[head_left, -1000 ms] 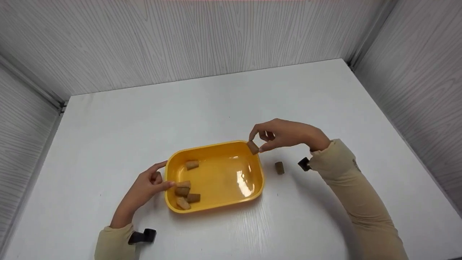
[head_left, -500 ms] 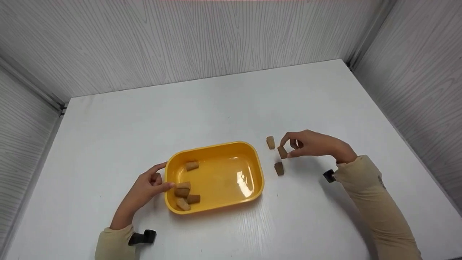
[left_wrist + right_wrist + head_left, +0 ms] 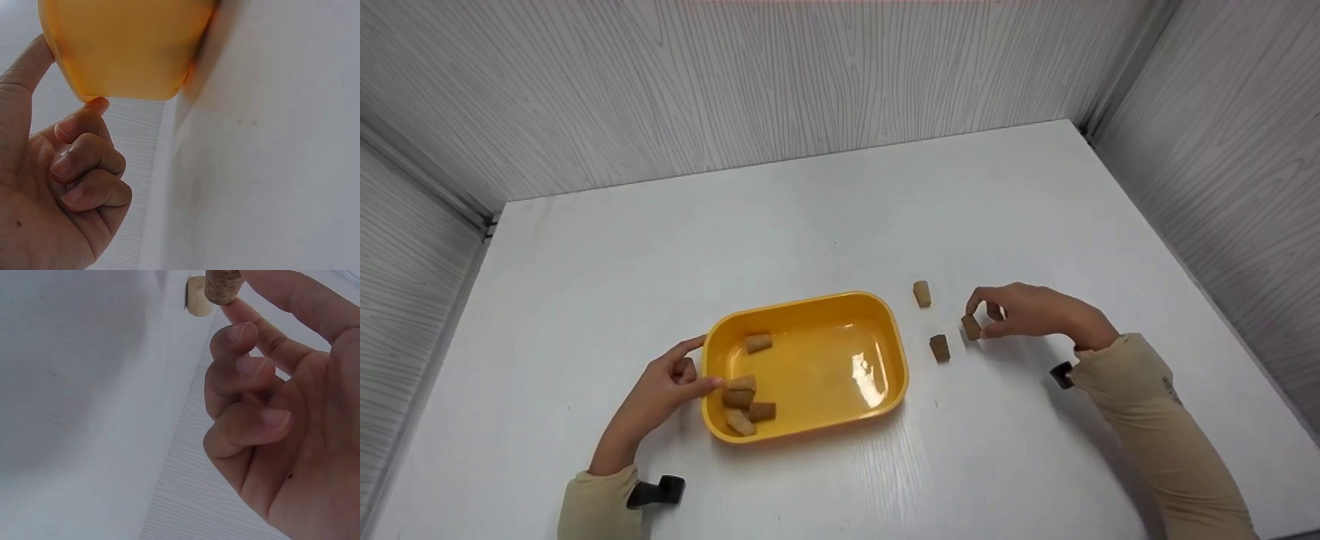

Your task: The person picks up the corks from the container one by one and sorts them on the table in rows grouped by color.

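With thumb and index finger, my left hand [image 3: 660,386] pinches the left end of a yellow plastic tray [image 3: 840,429]. The left wrist view shows this hand [image 3: 73,180] on the tray's end wall [image 3: 129,50], its other fingers curled. Several corks lie at the tray's left side, among them a cork [image 3: 759,343] apart from the cluster [image 3: 739,397]. Right of the tray, my right hand [image 3: 1031,309] pinches a brown cork [image 3: 971,327] by thumb and index finger, low over the table. In the right wrist view, the hand [image 3: 275,399] holds this cork [image 3: 223,286] at the top.
Between tray and right hand stand a lighter cork [image 3: 922,294] and a darker cork [image 3: 940,348] on the white table [image 3: 697,247]. A grey wood-grain panel [image 3: 780,82] borders the back, with similar panels at both sides.
My right hand has carried its cork from over the tray's right rim out to the right and down to the table. The left hand and the tray stay where they were.
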A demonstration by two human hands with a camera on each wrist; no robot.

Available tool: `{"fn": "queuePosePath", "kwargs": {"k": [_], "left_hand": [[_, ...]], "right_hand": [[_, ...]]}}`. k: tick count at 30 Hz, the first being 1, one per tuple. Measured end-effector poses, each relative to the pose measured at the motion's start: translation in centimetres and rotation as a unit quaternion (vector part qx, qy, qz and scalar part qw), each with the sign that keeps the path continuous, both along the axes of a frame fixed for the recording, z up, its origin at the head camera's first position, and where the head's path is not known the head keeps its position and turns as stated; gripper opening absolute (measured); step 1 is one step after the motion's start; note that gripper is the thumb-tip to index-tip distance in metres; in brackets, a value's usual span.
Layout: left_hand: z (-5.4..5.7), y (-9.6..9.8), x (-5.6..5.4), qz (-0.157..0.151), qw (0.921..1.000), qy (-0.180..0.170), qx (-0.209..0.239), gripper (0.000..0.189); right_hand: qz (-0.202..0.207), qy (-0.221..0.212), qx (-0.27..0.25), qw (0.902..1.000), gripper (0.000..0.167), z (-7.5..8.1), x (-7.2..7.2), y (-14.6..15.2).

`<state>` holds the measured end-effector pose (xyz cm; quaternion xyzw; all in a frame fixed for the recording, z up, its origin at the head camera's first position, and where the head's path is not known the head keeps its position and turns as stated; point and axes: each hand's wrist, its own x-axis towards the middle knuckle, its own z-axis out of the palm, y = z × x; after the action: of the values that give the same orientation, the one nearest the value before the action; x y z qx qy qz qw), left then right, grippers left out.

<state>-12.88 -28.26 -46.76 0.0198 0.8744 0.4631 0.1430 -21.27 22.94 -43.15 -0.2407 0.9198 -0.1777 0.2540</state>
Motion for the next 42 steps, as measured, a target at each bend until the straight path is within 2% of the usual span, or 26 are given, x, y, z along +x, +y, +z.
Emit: {"fn": "queuePosePath", "kwargs": {"k": [8, 13, 20, 24, 26, 32, 37, 42], "left_hand": [[-0.3, -0.1, 0.0, 0.000, 1.0000, 0.000, 0.005, 0.064], [-0.3, -0.1, 0.0, -0.003, 1.0000, 0.003, 0.008, 0.065], [-0.2, -0.1, 0.0, 0.000, 1.0000, -0.004, 0.006, 0.066], [-0.1, -0.1, 0.0, 0.001, 1.0000, -0.006, 0.008, 0.066], [-0.1, -0.1, -0.1, -0.001, 0.9999, -0.006, 0.008, 0.066], [0.0, -0.1, -0.1, -0.007, 0.9999, 0.000, 0.013, 0.066], [-0.1, -0.1, -0.1, -0.005, 0.9999, -0.001, 0.010, 0.066], [-0.3, -0.2, -0.1, -0.004, 0.9999, -0.005, 0.008, 0.066]], "right_hand": [[-0.011, 0.006, 0.033, 0.9994, 0.029, -0.8, 0.4, 0.0], [-0.008, 0.004, 0.032, 0.9995, 0.032, -1.0, 0.5, 0.1], [0.015, -0.027, 0.024, 0.9993, 0.045, -1.1, 0.2, -0.2], [0.043, -0.002, 0.021, 0.9988, 0.041, -1.3, -0.2, -0.4], [0.045, 0.004, 0.019, 0.9988, 0.038, -1.3, -0.3, -0.4], [0.023, 0.008, 0.006, 0.9997, 0.024, -1.4, -0.1, -0.1], [0.010, 0.032, 0.021, 0.9992, 0.010, -1.5, 0.2, -0.3], [0.001, 0.043, 0.038, 0.9983, 0.009, -1.7, 0.4, -0.5]]}}
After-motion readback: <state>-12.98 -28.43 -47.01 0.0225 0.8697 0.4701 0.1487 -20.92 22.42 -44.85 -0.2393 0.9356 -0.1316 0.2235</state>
